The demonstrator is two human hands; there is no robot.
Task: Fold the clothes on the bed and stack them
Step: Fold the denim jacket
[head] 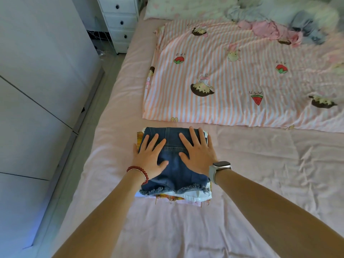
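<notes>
Both hands lie flat, fingers straight and spread, on a folded pair of dark blue denim shorts with a frayed hem [176,170], lower centre of the frame. Left hand [150,155] presses the left half; right hand [198,151] presses the right half. Neither grip is clenched: palms down, nothing grasped.

The shorts top a small stack of folded clothes [186,197]; white and yellow-orange checked layers show beneath at the near edge, and a yellow edge shows at the left. The stack sits on the pale pink bed sheet [260,164], just below the near edge of a pink-and-white striped quilt with cartoon girls, strawberries and a watermelon slice [232,75], close to it but apart.

Left wrist: red bead bracelet [139,173]. Right wrist: smartwatch on a pale grey band [218,169].

Upper right of the frame: heap of unfolded pink, blue and white clothes [279,25], blurred, individual items not distinguishable. A floral pillow [176,8] lies at the top centre.

Upper left-centre: white chest of drawers with dark knobs [119,19] beside the bed. Left edge: white wardrobe doors [37,71]
</notes>
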